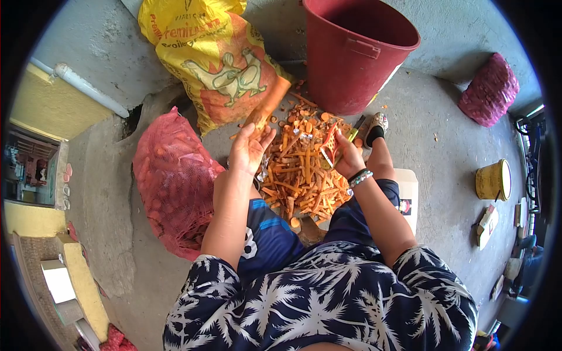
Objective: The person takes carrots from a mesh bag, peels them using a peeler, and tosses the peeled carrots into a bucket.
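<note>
A long peeled carrot (273,100) slants up and away from my left hand (250,151), which holds its lower end between thumb and fingers. In my right hand (350,157) is a red-orange peeler (329,144), its frame pointing toward the carrot but apart from it. A yellow-green handle with a dark end (356,127) sticks out by the same hand; whether it is held or lies behind, I cannot tell. Below both hands spreads a pile of carrot peelings and pieces (307,169) on the floor, between my legs.
A red mesh sack of carrots (175,181) leans by my left leg. Beyond the pile stand a yellow feed sack (216,64) and a tall red bin (351,64). Farther right are a purple mesh sack (490,90) and a yellow bucket (493,180).
</note>
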A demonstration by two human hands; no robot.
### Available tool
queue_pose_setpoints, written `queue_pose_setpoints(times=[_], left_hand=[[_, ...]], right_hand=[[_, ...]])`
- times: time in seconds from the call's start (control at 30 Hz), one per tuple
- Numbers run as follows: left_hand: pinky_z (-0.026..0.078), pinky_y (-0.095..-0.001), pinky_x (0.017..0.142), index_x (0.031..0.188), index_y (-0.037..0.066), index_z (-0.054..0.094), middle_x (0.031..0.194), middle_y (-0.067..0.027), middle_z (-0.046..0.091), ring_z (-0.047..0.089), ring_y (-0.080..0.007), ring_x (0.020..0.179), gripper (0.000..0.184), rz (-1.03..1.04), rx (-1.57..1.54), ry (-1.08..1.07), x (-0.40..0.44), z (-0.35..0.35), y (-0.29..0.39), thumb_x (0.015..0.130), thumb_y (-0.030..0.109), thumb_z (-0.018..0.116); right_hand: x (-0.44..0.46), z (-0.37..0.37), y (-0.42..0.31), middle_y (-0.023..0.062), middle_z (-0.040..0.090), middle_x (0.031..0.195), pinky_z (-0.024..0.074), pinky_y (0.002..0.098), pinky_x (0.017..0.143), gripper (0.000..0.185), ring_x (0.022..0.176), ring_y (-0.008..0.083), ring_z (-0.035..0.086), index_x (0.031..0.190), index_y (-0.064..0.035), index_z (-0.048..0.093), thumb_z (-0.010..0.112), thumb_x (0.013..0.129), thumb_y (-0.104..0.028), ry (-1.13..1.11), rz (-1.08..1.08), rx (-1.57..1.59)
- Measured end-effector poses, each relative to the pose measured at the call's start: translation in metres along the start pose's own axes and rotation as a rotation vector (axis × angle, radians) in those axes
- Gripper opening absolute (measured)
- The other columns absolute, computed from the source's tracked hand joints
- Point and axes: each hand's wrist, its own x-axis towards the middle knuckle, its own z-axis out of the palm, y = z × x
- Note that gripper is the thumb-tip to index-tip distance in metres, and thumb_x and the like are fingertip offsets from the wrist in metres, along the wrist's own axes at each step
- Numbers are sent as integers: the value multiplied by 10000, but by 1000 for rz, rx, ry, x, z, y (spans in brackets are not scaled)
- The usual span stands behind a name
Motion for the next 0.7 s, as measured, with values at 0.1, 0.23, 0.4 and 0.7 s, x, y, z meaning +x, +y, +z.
queue_pose_setpoints(times=[0.1, 0.23, 0.4, 0.7], left_hand=[[447, -433, 937, 1089, -31, 496, 1019, -152, 588, 580, -255, 953, 349, -137, 161, -61, -1, 9, 0, 789, 111, 606], [432, -465, 936, 1165, -98, 422, 1088, -221, 552, 557, -334, 1011, 411, -220, 107, -173, -3, 21, -3, 837, 146, 467], [487, -465, 844, 1175, -82, 410, 1079, -223, 543, 563, -338, 985, 464, -231, -95, -278, -5, 21, -5, 876, 273, 427], [509, -371, 758, 1129, 85, 448, 992, -61, 538, 562, -197, 915, 617, -134, 379, 152, -2, 31, -21, 758, 563, 569]], right_hand=[[12, -23, 9, 34, 618, 900, 540, 309, 711, 180, 794, 149, 611, 1018, -100, 556, 453, 929, -217, -11, 29, -21], [21, -21, 7, 11, 590, 813, 501, 291, 608, 169, 660, 113, 557, 977, -89, 557, 467, 926, -222, -89, 4, -78], [-8, 32, -1, 31, 563, 766, 400, 234, 495, 69, 583, 109, 503, 932, -49, 528, 540, 872, -80, -31, -160, -37], [-10, 64, 2, 48, 605, 782, 421, 207, 453, 189, 557, 96, 559, 966, -44, 483, 607, 825, -51, -45, -608, -395]])
